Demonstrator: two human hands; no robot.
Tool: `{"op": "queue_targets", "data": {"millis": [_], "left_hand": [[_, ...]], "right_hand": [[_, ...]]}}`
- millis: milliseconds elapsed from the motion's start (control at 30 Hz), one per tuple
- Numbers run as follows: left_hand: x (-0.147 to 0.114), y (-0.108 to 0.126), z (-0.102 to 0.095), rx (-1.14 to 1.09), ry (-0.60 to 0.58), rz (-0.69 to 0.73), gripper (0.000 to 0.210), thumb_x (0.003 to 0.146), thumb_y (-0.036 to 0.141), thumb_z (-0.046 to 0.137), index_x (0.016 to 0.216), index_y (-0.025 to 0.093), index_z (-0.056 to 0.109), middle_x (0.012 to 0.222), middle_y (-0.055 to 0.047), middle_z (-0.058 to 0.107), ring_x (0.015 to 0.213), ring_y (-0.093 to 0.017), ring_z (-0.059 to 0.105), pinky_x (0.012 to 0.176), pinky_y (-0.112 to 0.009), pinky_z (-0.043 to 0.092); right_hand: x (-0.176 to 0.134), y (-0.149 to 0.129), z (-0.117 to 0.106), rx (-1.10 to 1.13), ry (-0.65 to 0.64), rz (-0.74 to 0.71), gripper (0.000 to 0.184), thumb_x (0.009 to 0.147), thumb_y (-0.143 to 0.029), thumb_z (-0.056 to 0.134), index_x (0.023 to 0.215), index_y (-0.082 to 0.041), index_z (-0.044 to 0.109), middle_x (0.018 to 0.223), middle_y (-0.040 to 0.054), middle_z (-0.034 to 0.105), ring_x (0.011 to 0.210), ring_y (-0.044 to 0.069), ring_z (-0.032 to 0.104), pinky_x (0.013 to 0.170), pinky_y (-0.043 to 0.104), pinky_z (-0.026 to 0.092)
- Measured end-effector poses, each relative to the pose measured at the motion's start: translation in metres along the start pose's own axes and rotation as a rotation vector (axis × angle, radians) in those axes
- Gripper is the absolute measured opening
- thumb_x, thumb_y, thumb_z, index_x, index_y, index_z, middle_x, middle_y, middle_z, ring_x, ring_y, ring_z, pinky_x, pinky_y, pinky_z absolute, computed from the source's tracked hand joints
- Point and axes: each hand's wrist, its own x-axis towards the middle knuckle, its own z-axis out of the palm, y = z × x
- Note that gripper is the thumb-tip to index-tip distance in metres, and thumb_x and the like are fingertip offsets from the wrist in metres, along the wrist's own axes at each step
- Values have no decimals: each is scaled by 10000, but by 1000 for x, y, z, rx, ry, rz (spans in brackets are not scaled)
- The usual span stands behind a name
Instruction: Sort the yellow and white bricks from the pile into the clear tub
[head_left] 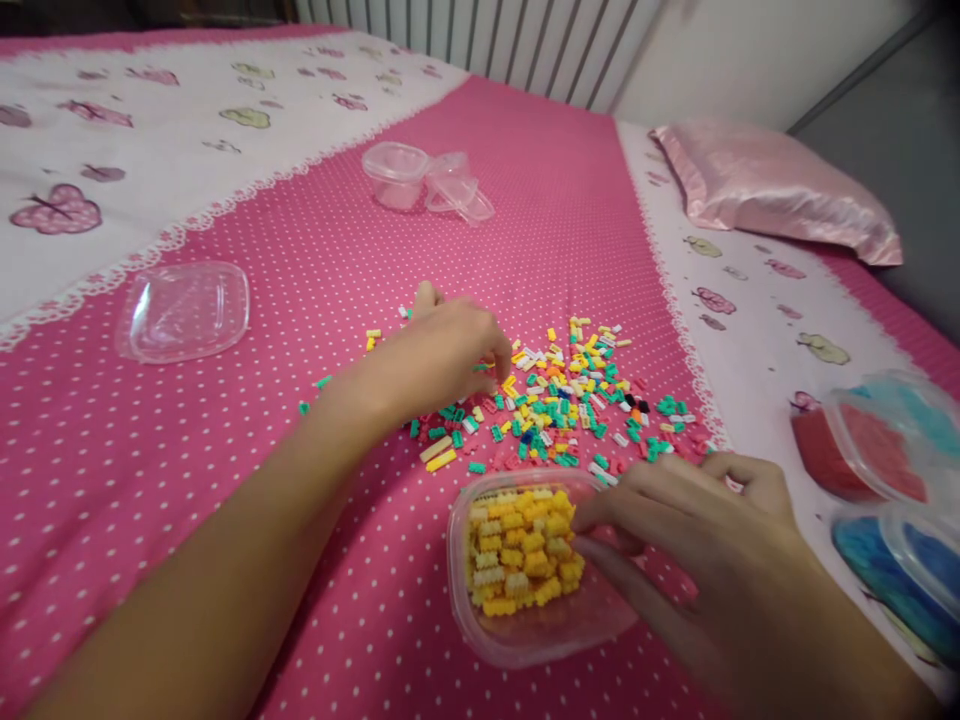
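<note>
My left hand (454,355) is low over a loose pile of small plastic building bricks (555,405), its thumb and forefinger bent together at the pile's left side. Whatever lies between those fingertips is hidden. A clear plastic tub (517,655) stands in front of me, partly filled with yellow and cream bricks (529,540) packed toward its left. My right hand (697,540) reaches over the tub's right rim, with finger and thumb tips pinched close against the yellow bricks. I cannot make out what they hold.
A clear lid (186,312) lies at the left on the pink dotted bedspread (300,270). Farther back are clear tubs (396,175) and lids. To the right stand a tub of red pieces (840,450) and one of blue pieces (892,570). Behind them rests a pink pillow (772,185).
</note>
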Motion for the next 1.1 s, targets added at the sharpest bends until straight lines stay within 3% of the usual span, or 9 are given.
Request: {"op": "queue_targets", "data": {"millis": [167, 367, 467, 567, 733, 1100], "left_hand": [[3, 0, 11, 112, -25, 21, 22, 802, 199, 784, 782, 207, 779, 882, -50, 751, 965, -262, 610, 931, -469, 285], [2, 5, -5, 10, -19, -31, 72, 817, 257, 807, 768, 211, 781, 857, -19, 751, 959, -239, 624, 972, -475, 271], [-3, 17, -18, -197, -90, 84, 90, 853, 300, 782, 845, 211, 787, 888, -4, 756, 867, -175, 638, 916, -378, 342], [-6, 30, -27, -421, -223, 296, 67, 862, 279, 768, 857, 216, 789, 879, 2, 750, 809, -138, 634, 761, -271, 395], [-5, 34, -24, -549, -317, 375, 45, 844, 254, 785, 838, 209, 791, 856, 0, 743, 805, -130, 631, 721, -238, 420], [-5, 41, -18, -505, -308, 342, 75, 783, 270, 836, 795, 212, 790, 790, 4, 757, 750, -134, 652, 727, -238, 454]], "right_hand": [[4, 6, -6, -42, 46, -7, 71, 944, -226, 619, 980, -286, 608, 743, -101, 654, 675, 128, 634, 778, 344, 302], [10, 0, -10, -10, 177, 86, 93, 942, -260, 642, 1031, -284, 634, 887, -44, 707, 797, 153, 661, 750, 308, 426], [14, -7, -8, 21, 216, 121, 119, 946, -239, 637, 1057, -279, 655, 977, -28, 732, 879, 153, 680, 754, 281, 464], [18, -13, -3, 56, 237, 119, 88, 934, -204, 634, 981, -265, 677, 866, -55, 741, 776, 128, 691, 694, 256, 467], [21, -15, 0, 44, 229, 154, 134, 919, -193, 603, 825, -238, 689, 706, -58, 712, 640, 124, 675, 586, 253, 441], [13, -10, -4, 44, 105, 132, 112, 917, -165, 625, 911, -262, 680, 753, -41, 714, 690, 150, 681, 603, 263, 452]]}}
